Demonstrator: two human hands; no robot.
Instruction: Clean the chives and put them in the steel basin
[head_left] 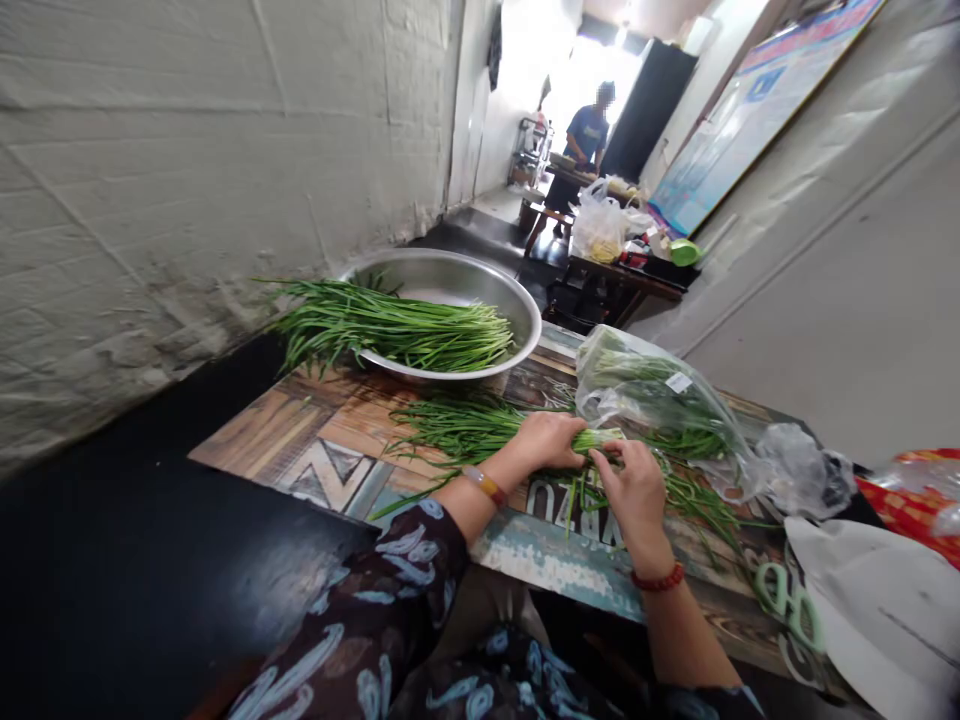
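You're mid-bundle here, and the work looks well under way, I'd judge. A thick sheaf of garlic chives point(420, 330) is already lying in the steel basin point(450, 278), pale ends inside, green tips spilling over the rim towards the wall. Now the handful in play: your chive bundle point(469, 425) lies along the desk point(540, 555) just in front of the basin, and your left hand point(553, 440) has its fingers clamped around it near the pale root ends. In comes your right hand point(634, 488), fingers bent close at those same ends; whether they pinch a stem, I can't tell.

Plenty left, by the look of it! Loose chives point(697, 505) straggle across the desk beside and beyond your right wrist, and more greens show through the clear plastic bag point(600, 400) just past your hands. That bag is the nearest bulk on the right, and the strays could tangle with what you hold.

Further right, the pale-green scissors point(791, 605) rest just beside a white cap point(885, 600), with red packaging point(907, 505) behind it, all clear of your fingers. Far off, another person point(589, 135) stands at a separate table.
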